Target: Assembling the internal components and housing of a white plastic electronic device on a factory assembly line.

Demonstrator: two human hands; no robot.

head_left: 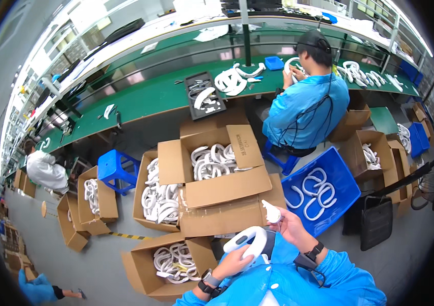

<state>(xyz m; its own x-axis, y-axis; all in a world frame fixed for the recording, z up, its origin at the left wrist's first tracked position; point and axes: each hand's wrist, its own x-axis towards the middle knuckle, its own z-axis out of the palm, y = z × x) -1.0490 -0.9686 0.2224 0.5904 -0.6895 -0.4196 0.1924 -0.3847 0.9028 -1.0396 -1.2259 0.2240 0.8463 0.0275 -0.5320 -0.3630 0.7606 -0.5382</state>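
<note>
- As I stand watching, the left hand [233,263] has its fingers curled around the lower side of a white ring piece [261,238], in front of the blue jacket [278,283].
- The right hand [292,227] has its fingers pinching a small white part [273,214], raised just beside the near corner of the blue bin [345,179].
- That pinch looks to me like the weak point: if it loosens, the small part could drop, and among so many white pieces it might be hard to find.
- The ring piece looks smooth and is gripped on one side only, so a knock could twist it loose.
- The blue bin carries a few white loops [319,189], well inside its edges.
- The large carton [227,189], flaps open, is heaped with curved white pieces; the carton at its left edge [141,196] is as full.
- The near carton [135,270] holds more, with something yellow among them, too small to identify.
- A black tray [192,92] with mixed parts sits at the table's [148,99] near edge.
</note>
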